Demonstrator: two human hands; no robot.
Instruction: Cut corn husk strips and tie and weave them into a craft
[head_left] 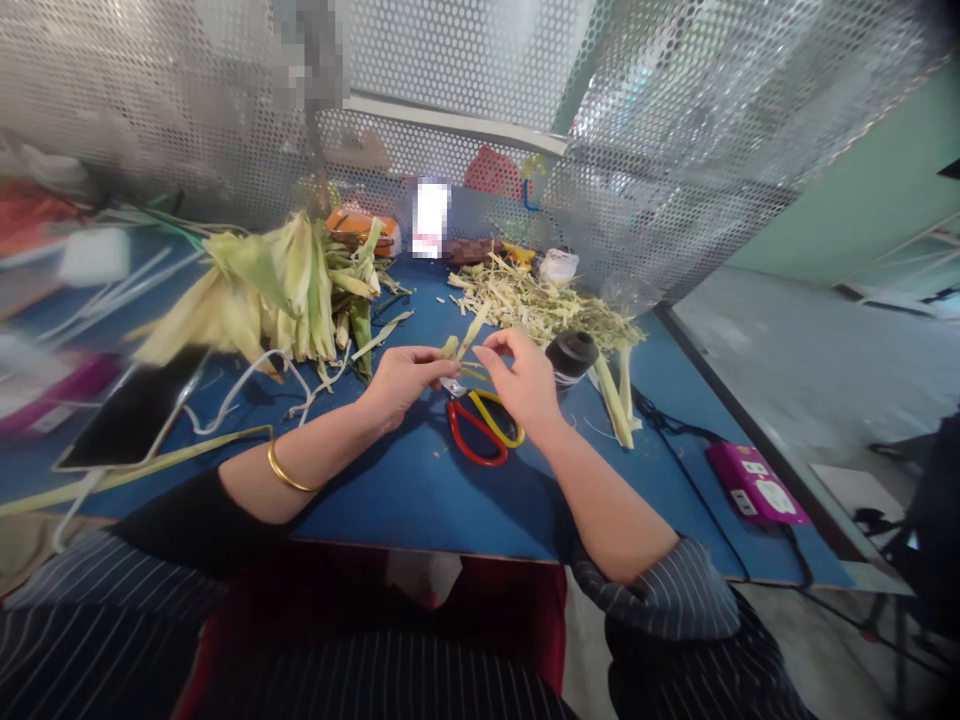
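My left hand point(405, 382) pinches a small piece of corn husk point(471, 335), pale green-yellow, whose narrow end sticks up between the two hands. Close beside it, my right hand point(523, 378) has thumb and forefinger pressed together; what they grip is too small to make out. Under both hands lies a pair of scissors point(478, 452) with one red and one yellow handle loop, blades partly hidden by the left fingers. Just right of the right hand stands a black spool of thread point(571, 352).
A heap of corn husks point(289, 290) lies at the left, and a pile of husk scraps point(540, 305) at the back. A tablet-like dark device point(135, 415) and white cable are on the left. A purple power strip point(754, 485) sits at the blue table's point(420, 505) right edge.
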